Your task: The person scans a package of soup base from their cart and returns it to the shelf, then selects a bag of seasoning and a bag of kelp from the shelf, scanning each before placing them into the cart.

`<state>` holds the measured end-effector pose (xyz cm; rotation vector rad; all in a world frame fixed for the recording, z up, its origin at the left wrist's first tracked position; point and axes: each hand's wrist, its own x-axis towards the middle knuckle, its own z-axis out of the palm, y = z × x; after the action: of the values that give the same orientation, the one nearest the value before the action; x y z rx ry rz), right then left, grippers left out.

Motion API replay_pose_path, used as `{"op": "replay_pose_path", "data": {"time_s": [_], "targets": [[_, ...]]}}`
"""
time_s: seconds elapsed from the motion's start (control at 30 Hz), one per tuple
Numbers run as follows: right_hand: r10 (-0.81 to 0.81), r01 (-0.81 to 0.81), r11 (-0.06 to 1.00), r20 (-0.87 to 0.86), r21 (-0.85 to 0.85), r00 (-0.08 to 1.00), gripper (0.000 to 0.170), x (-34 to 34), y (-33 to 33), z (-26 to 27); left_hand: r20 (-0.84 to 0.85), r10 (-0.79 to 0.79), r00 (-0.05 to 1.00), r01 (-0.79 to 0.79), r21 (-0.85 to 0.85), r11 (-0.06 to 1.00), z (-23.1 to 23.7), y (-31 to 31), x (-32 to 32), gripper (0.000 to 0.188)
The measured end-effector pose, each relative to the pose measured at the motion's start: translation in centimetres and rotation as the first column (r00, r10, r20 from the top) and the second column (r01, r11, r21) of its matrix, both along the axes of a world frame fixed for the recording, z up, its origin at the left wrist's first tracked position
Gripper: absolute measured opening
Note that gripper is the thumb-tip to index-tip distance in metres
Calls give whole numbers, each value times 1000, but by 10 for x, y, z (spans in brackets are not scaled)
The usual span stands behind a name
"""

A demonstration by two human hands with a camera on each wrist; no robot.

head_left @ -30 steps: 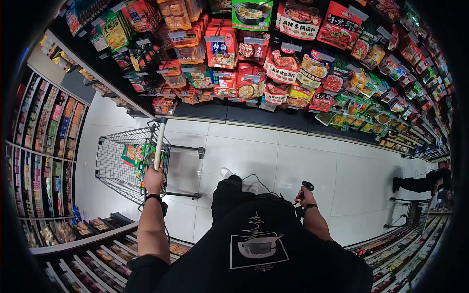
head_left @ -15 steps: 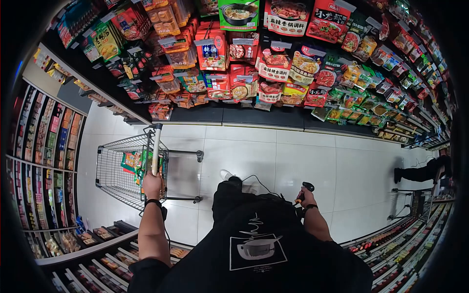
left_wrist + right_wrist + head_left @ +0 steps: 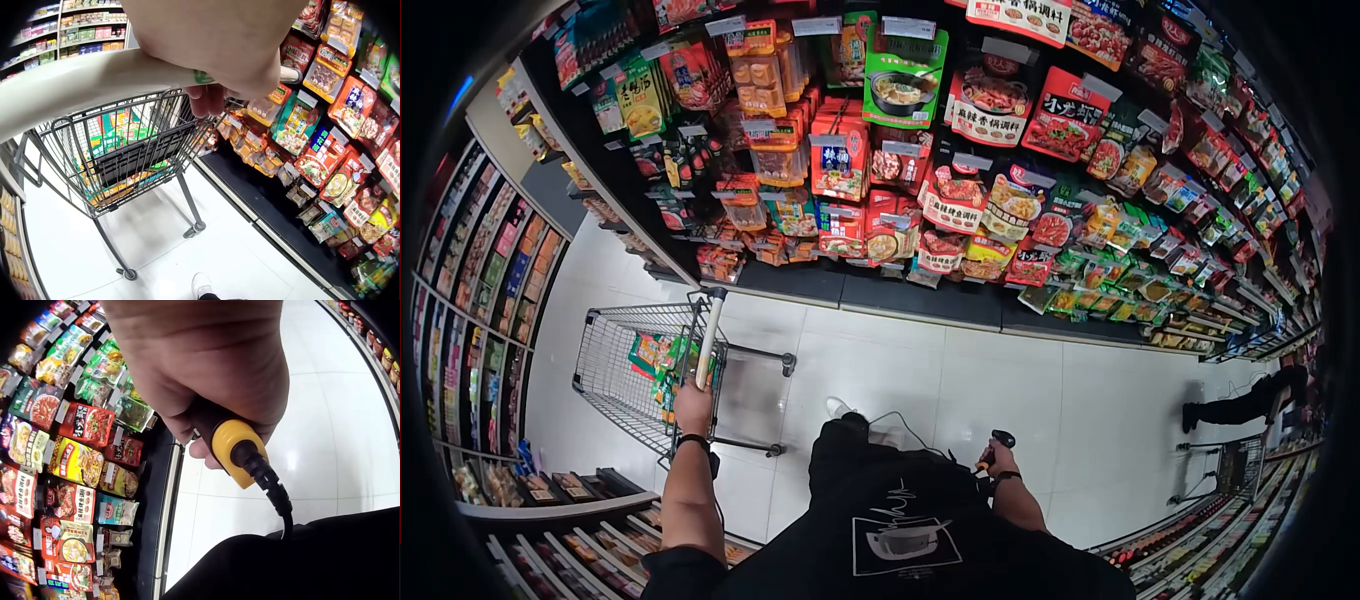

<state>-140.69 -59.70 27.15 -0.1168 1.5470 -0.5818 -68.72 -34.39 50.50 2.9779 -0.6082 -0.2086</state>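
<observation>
In the head view, my left hand [image 3: 693, 410] grips the pale handle [image 3: 711, 335] of a wire shopping cart [image 3: 605, 375]. The left wrist view shows the fingers curled under that handle [image 3: 81, 78]. Green and red packets [image 3: 662, 358] lie inside the basket. My right hand [image 3: 1002, 461], held out beside the body, holds a black and yellow handheld barcode scanner [image 3: 1003, 438]. Seen from the right wrist, the fingers wrap round the grip of the scanner [image 3: 236, 450], and a black cable [image 3: 270, 487] runs from its end. The palm hides much of the scanner there.
A shelf wall of hanging seasoning packets [image 3: 990, 105] lines the far side above a black base ledge [image 3: 920, 313]. More shelves [image 3: 490, 250] stand on the left. At the right, another person in dark clothing [image 3: 1250, 395] stands near a second cart [image 3: 1238, 465]. Pale tiled floor [image 3: 990, 375] lies between.
The head view has shifted, so the shelf, cart and both hands appear lower, with the cart and hands farther left. Both hands keep their hold on the cart handle and the scanner.
</observation>
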Motion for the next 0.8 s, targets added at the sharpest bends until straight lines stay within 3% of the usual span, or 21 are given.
{"op": "replay_pose_path", "data": {"time_s": [0.17, 0.43, 0.53, 0.8], "targets": [[20, -20, 999, 10, -36, 1000, 17, 0, -1, -3, 79, -52, 996, 54, -21, 998, -14, 7, 7, 32], [-32, 32, 999, -19, 27, 999, 17, 0, -1, -1, 55, -37, 998, 39, -46, 998, -8, 5, 2, 33], [24, -25, 1000, -31, -17, 999, 18, 0, 7, 8, 41, -29, 999, 31, -52, 998, -7, 6, 2, 36], [-66, 66, 998, 3, 20, 998, 20, -7, 9, -5, 51, -42, 998, 45, -59, 997, -6, 4, 1, 32]]}}
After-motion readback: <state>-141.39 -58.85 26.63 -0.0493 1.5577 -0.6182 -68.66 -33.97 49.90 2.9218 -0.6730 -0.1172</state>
